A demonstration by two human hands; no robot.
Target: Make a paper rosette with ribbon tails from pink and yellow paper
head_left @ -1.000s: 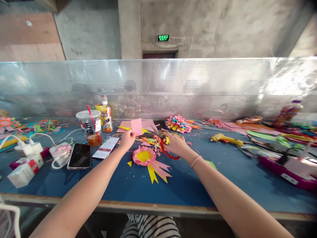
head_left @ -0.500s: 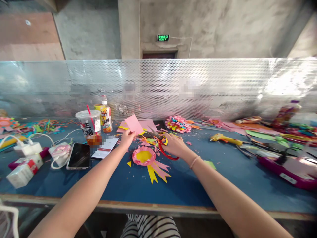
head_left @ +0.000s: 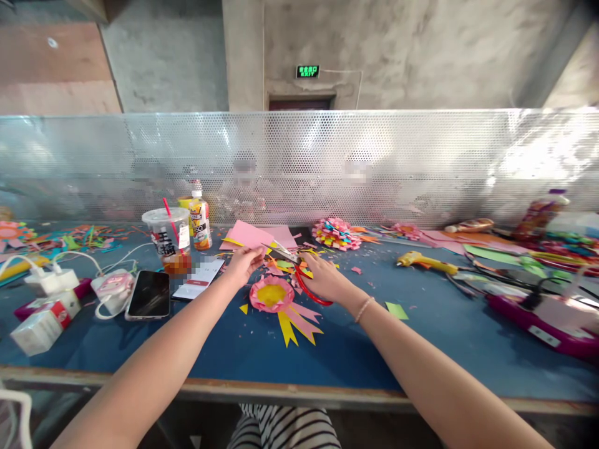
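From the head view, the pink paper sheet [head_left: 247,236] has dropped: half a second back it stood tilted up above the left hand [head_left: 244,262], and now it lies low and nearly flat over the far paper pile, its near edge pinched in that hand's fingers. The right hand [head_left: 322,279] has slid a little to the left and grips the scissors [head_left: 294,269] through their red plastic loops; the metal blades now stand parted, tips pointing at the sheet's near edge, just beside the left hand's fingers. Whether blade and paper touch, I cannot tell.

The sheet is thin, matte and straight-edged. Just below the hands on the blue desk [head_left: 224,349] sits a paper rosette [head_left: 272,294], a round frilled pink rim about a yellow disc, with pointed yellow and pink ribbon tails fanning toward the near edge. Small coloured offcuts litter the surface around it. Further back lies a layered paper flower [head_left: 336,233] of many short, bright petals. To the left are a dark glossy phone [head_left: 150,293], a clear plastic cup [head_left: 169,241] with a red straw, and a small juice bottle [head_left: 201,221]. A yellow glue gun [head_left: 428,262] lies to the right. A shiny perforated metal screen [head_left: 421,162] backs the desk.
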